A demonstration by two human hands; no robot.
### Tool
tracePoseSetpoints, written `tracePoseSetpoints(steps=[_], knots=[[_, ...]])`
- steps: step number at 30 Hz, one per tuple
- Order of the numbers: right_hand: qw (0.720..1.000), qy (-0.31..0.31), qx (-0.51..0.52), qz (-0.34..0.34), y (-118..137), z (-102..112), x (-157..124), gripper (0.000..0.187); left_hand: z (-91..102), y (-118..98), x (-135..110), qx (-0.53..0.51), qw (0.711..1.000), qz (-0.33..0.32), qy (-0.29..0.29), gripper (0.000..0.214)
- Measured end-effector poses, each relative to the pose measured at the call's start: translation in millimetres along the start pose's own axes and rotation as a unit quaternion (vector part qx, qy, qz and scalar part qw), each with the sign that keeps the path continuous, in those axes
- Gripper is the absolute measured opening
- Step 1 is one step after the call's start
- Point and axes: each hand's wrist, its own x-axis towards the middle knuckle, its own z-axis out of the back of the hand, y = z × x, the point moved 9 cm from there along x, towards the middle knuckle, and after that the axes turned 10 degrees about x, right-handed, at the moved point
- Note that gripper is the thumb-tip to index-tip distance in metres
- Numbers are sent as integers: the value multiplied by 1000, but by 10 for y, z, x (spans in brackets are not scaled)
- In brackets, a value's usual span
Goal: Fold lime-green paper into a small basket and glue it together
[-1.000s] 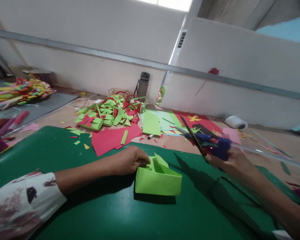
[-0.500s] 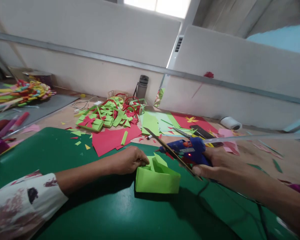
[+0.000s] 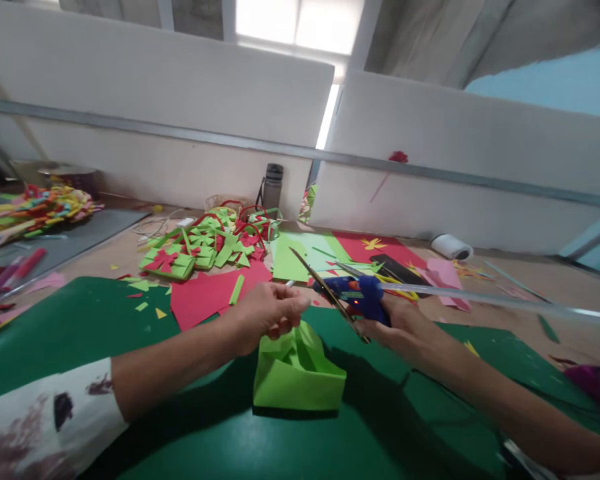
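Observation:
A small box (image 3: 300, 387) of folded light-green paper stands on the green mat, its top partly open with flaps upright. My left hand (image 3: 273, 313) is above the box's back edge, thumb and fingers pinched together; whatever is between them is too small to make out. My right hand (image 3: 397, 323) grips a blue glue gun (image 3: 365, 297) with a red light on and a long clear glue stick out of its back. The nozzle points left, close to my left fingertips. A long thin pointed gold-brown blade-like piece (image 3: 325, 290) is in the same hand.
Behind the mat (image 3: 130, 380) lie red paper sheets (image 3: 200, 300), green sheets (image 3: 290, 257) and a pile of small green-and-red paper bags (image 3: 200, 247). A grey bottle (image 3: 273, 190) stands by the wall. Paper scraps and a white roll (image 3: 451, 247) are scattered around.
My left hand has risen from the box's edge toward the nozzle, fingers still pinched. My right hand has brought the glue gun slightly left. The view has tilted up a little.

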Motion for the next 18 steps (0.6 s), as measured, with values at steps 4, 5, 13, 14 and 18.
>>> tracePoseSetpoints(steps=[4,5,13,14,18], knots=[[997,-74,15,15,-63,69,27,30,-387,-84,45,102,991,12,84,19],[995,-92,20,24,-66,86,35,32,-434,-100,80,112,990,25,81,15],[974,-115,126,149,-91,69,60,31,-666,-175,460,81,996,22,41,9],[973,-119,132,146,-141,68,62,32,-665,-155,493,78,996,23,28,9],[970,-140,145,135,-276,89,68,32,-677,-105,573,66,998,22,-7,6]])
